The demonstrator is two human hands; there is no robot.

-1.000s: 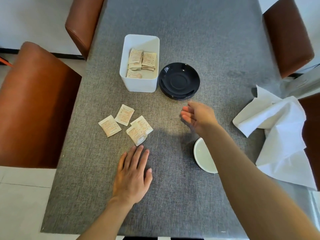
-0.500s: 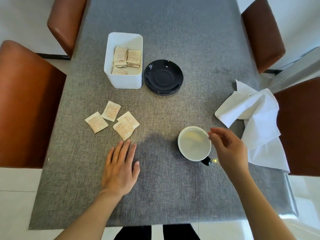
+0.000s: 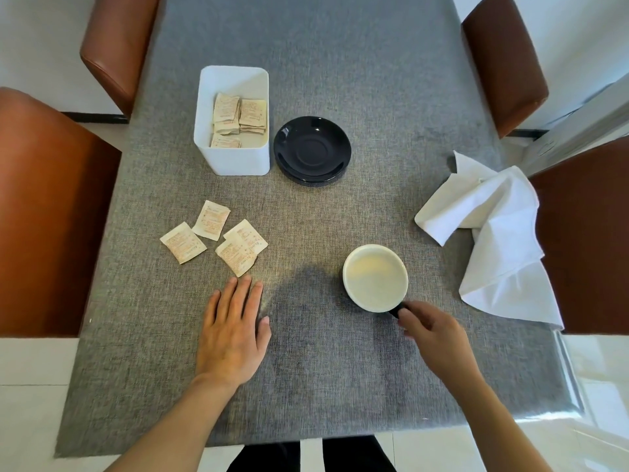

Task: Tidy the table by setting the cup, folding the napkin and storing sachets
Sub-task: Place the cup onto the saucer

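Observation:
A cup (image 3: 375,277) with a white inside and a dark handle stands upright on the grey table (image 3: 340,80), right of centre. My right hand (image 3: 434,330) pinches its handle at the near right side. A black saucer (image 3: 312,148) lies farther back. Beside the saucer stands a white box (image 3: 235,158) holding several sachets (image 3: 238,115). Several loose sachets (image 3: 212,238) lie on the table to the left. My left hand (image 3: 233,330) rests flat, fingers together, just short of the nearest sachet. A crumpled white napkin (image 3: 493,233) lies at the right edge.
Brown leather chairs surround the table: two on the left (image 3: 47,206) (image 3: 115,46) and two on the right (image 3: 503,59) (image 3: 585,233). The table's near edge (image 3: 306,437) is close to my body.
My right hand drew back from near the saucer, passed the cup's right rim and now grips its handle. The left hand has stayed flat in place.

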